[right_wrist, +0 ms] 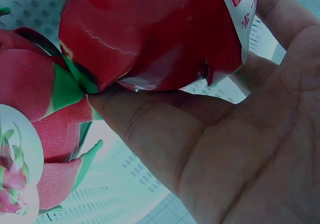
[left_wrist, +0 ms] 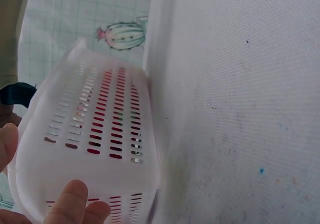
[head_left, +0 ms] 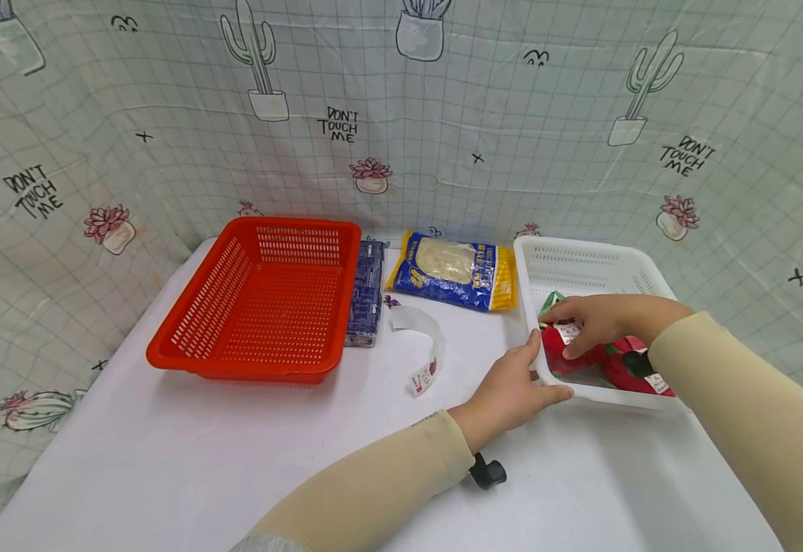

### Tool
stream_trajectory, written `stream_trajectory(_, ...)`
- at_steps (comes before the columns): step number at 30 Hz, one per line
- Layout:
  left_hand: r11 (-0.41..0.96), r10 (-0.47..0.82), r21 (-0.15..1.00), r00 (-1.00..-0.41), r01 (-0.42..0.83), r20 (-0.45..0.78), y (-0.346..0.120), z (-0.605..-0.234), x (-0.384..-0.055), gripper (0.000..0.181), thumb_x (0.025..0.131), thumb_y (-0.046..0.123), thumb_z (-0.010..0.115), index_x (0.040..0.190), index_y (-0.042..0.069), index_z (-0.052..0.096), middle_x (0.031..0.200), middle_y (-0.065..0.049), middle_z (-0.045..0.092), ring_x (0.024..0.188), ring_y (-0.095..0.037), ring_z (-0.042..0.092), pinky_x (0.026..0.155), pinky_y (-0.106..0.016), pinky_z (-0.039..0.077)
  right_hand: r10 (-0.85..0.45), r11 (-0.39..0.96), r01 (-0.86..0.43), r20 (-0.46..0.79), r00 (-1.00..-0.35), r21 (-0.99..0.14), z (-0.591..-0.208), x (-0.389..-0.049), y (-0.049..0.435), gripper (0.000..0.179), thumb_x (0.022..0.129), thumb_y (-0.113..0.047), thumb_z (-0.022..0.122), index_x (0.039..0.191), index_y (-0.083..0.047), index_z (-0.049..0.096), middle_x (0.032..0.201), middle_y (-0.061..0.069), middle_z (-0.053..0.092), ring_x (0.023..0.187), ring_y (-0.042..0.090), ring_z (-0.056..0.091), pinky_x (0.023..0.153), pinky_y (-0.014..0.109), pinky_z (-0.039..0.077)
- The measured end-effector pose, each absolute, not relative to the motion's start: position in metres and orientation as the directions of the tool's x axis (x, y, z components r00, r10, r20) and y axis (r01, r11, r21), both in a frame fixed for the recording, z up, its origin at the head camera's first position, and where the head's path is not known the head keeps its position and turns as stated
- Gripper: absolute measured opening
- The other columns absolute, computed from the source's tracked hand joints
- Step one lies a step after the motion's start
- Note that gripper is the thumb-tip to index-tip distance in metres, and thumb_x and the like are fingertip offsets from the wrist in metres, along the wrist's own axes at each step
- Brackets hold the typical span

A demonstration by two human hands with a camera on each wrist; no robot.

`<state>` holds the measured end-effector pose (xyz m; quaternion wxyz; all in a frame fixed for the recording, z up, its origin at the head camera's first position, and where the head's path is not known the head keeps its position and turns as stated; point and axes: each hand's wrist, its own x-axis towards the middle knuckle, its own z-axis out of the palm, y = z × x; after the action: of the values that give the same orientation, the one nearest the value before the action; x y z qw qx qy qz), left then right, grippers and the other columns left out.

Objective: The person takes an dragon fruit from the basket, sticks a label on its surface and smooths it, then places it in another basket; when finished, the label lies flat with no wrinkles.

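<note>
Two red dragon fruits with green-tipped scales and paper labels lie in the white basket at the right. My right hand reaches in from above and grips the left dragon fruit, thumb along one side and fingers on the other. Beside it, the second dragon fruit is partly covered by my right wrist in the head view. My left hand holds the basket's near left corner, with the thumb at the front rim and fingertips against the outer wall.
A red basket stands at the left, with a dark blue packaged stack at its side. Behind the middle lies a blue and yellow food packet. A curled paper strip rests before it. A patterned cloth hangs behind.
</note>
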<state>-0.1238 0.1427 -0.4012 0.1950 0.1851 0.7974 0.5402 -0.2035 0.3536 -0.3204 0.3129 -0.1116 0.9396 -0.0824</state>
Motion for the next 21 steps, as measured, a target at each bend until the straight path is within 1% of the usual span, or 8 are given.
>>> stream_trajectory(8, 0.34, 0.508, 0.937, -0.855, 0.086, -0.105, 0.1435, -0.4019, -0.1243, 0.1, 0.091, 0.037, 0.086, 0.17, 0.022, 0.026, 0.167, 0.005, 0.045, 0.13, -0.014, 0.067, 0.098, -0.021, 0.059, -0.248, 0.965, -0.145, -0.579, -0.777, -0.219, -0.3201, -0.2053, 0.3529, 0.083, 0.087, -0.04, 0.087, 0.158, -0.017, 0.052, 0.162, 0.027, 0.042, 0.138, 0.05, 0.044, 0.101, 0.07, 0.055)
stream_trajectory(16, 0.348, 0.508, 0.934, -0.854, 0.081, -0.114, 0.1428, -0.4017, -0.124, 0.1, 0.091, 0.038, 0.086, 0.17, 0.023, 0.026, 0.167, 0.005, 0.045, 0.13, -0.014, 0.067, 0.098, -0.022, 0.059, -0.241, 0.966, -0.132, -0.582, -0.777, -0.224, -0.3202, -0.2064, 0.3528, 0.087, 0.083, -0.037, 0.09, 0.158, -0.016, 0.052, 0.16, 0.029, 0.042, 0.137, 0.051, 0.045, 0.099, 0.067, 0.058)
stream_trajectory(21, 0.344, 0.507, 0.936, -0.853, 0.072, -0.121, 0.1424, -0.4018, -0.1242, 0.1, 0.092, 0.039, 0.085, 0.171, 0.025, 0.026, 0.168, 0.006, 0.043, 0.132, -0.014, 0.067, 0.099, -0.023, 0.06, -0.233, 0.965, -0.111, -0.587, -0.776, -0.237, -0.3204, -0.2074, 0.352, 0.091, 0.08, -0.035, 0.091, 0.159, -0.015, 0.049, 0.161, 0.029, 0.04, 0.136, 0.051, 0.045, 0.094, 0.061, 0.062)
